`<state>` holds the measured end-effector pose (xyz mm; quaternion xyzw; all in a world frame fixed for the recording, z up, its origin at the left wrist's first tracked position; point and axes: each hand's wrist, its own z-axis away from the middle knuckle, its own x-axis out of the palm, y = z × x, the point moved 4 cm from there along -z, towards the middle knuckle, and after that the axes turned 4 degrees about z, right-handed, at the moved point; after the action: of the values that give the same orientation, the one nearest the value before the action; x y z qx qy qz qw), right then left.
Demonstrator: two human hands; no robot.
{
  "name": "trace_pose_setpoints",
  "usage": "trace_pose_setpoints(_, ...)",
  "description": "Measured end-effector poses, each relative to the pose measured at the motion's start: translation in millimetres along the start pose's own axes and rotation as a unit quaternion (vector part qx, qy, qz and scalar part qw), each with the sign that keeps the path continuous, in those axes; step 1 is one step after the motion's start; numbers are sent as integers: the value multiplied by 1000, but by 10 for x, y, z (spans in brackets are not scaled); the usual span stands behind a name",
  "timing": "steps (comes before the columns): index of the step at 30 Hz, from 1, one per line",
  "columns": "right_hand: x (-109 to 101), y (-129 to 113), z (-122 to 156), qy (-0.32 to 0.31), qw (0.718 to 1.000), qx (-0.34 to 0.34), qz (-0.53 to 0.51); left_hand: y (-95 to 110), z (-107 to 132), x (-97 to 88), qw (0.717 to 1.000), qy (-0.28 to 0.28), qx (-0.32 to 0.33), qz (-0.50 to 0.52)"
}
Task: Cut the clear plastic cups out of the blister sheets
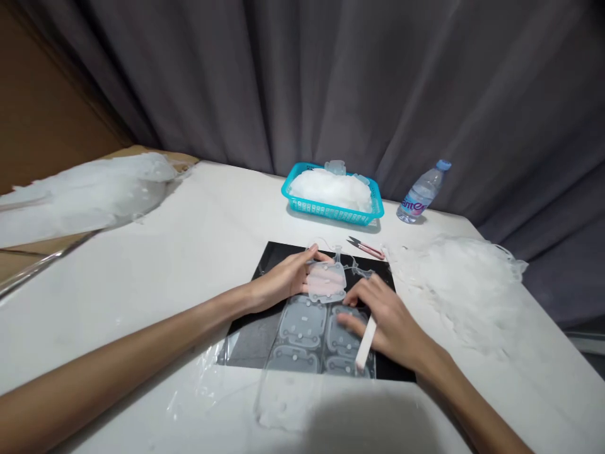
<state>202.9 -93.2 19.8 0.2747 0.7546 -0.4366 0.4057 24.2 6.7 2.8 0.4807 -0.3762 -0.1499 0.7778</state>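
Note:
My left hand holds a translucent plastic piece, rounded-square with small round marks, its fingers behind the piece. Close to its right edge is my right hand, slightly blurred, with a flat white stick sticking out of its grip toward me. Between the hands, thin clear plastic runners trail off the top of the piece. Below, more pieces of the same shape lie in rows under clear film on a black mat. What the right fingertips touch is hard to make out.
Behind the mat lie thread snips with pink handles. Farther back stands a turquoise basket heaped with white translucent pieces, a water bottle beside it. A translucent pile lies right; a large plastic bag lies left.

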Motion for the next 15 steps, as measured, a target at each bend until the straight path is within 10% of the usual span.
trace_pose_setpoints(5,109,-157,54,-87,996,-15,13,279,-132,-166,987,11,58,-147)
trace_pose_setpoints(15,64,-85,-9,-131,990,34,-28,1961,-1215,-759,816,255,299,-424)
